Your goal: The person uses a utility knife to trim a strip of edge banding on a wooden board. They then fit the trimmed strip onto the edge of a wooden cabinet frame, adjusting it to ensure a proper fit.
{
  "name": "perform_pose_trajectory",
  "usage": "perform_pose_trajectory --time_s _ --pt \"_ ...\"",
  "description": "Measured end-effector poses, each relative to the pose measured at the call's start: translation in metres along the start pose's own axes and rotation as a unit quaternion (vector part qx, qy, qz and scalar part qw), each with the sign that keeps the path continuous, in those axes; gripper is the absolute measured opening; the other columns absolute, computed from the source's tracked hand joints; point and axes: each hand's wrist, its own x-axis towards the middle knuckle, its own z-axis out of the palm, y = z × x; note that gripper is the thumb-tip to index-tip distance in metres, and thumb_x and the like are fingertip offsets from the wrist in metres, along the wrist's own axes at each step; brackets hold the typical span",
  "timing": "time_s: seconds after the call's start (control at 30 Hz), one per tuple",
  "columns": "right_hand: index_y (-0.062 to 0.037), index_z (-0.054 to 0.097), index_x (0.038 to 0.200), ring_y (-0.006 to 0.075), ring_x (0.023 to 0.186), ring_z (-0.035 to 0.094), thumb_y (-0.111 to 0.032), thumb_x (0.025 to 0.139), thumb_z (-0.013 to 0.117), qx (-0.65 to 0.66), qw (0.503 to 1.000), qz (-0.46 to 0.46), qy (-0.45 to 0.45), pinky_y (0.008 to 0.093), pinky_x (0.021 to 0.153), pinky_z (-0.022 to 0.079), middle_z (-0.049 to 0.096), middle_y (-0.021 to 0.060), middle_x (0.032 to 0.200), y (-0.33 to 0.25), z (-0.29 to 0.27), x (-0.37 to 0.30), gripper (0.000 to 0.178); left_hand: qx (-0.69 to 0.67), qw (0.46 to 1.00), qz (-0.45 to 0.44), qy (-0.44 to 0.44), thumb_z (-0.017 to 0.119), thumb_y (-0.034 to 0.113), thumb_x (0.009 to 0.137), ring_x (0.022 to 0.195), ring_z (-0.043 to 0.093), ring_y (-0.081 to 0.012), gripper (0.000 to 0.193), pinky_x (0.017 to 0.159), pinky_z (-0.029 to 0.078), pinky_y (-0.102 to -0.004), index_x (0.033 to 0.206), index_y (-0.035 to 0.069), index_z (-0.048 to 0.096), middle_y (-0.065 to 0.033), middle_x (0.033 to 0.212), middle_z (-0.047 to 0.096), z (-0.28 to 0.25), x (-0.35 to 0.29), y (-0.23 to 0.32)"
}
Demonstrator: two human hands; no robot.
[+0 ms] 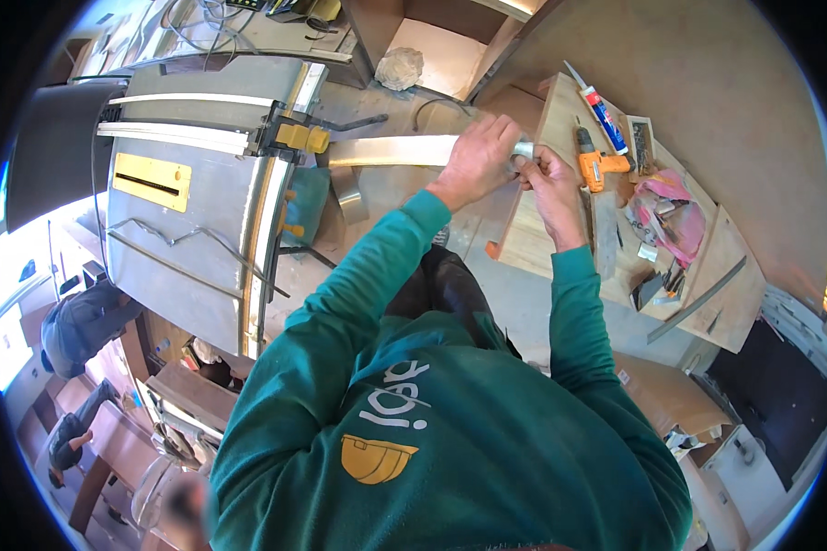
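Note:
A long, flat, pale shiny strip (395,151) runs leftward from my hands toward the yellow knob on the table saw. My left hand (481,156) is closed around the strip near its right end, palm down. Just to the right, my right hand (557,191) pinches at that end with thumb and fingers. A small silvery piece (524,150) shows between the two hands; what exactly the right fingertips hold is hidden. Below the strip's left part hangs a curved silvery band (349,195), and I cannot tell if it is the same piece.
At left stands a grey table saw (175,220) with a yellow insert. The wooden bench (547,216) at right carries an orange drill (602,167), a sealant tube (605,119), a pink plastic bag (668,216) and small tools. Two people (83,326) are at far left.

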Motion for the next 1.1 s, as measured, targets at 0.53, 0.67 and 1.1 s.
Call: perform_pose_trajectory --time_s 0.53,0.67,1.1 --pt "-0.0086 0.070 0.097 0.0090 0.067 0.059 -0.040 0.105 0.062 0.177 0.979 0.099 0.005 0.0267 0.060 0.048 0.067 -0.0006 0.082 0.035 -0.029 0.013 0.033 -0.129 0.991 -0.025 -0.036 0.083 0.008 0.073 0.114 0.061 -0.0388 0.057 0.099 0.050 -0.0464 0.125 0.008 0.060 -0.0152 0.115 0.065 0.028 -0.027 -0.002" --pt "-0.0088 0.069 0.099 0.0107 0.069 0.060 -0.037 0.103 0.065 0.192 0.977 0.083 -0.036 0.0279 0.058 0.047 0.066 -0.0004 0.086 0.032 -0.029 0.006 0.029 -0.135 0.987 -0.073 -0.053 0.082 0.008 0.073 0.115 0.062 -0.0398 0.059 0.098 0.052 -0.0468 0.127 0.009 0.059 -0.0158 0.117 0.066 0.025 -0.026 -0.001" --pt "-0.0080 0.070 0.094 0.0073 0.054 0.051 -0.033 0.099 0.070 0.087 0.979 0.180 -0.029 0.0228 0.052 0.041 0.057 -0.0028 0.067 0.029 -0.022 0.020 0.025 -0.203 0.972 -0.067 -0.101 0.085 0.009 0.073 0.115 0.063 -0.0391 0.086 0.099 0.053 -0.0469 0.150 0.016 0.047 -0.0174 0.126 0.065 0.030 -0.031 -0.023"
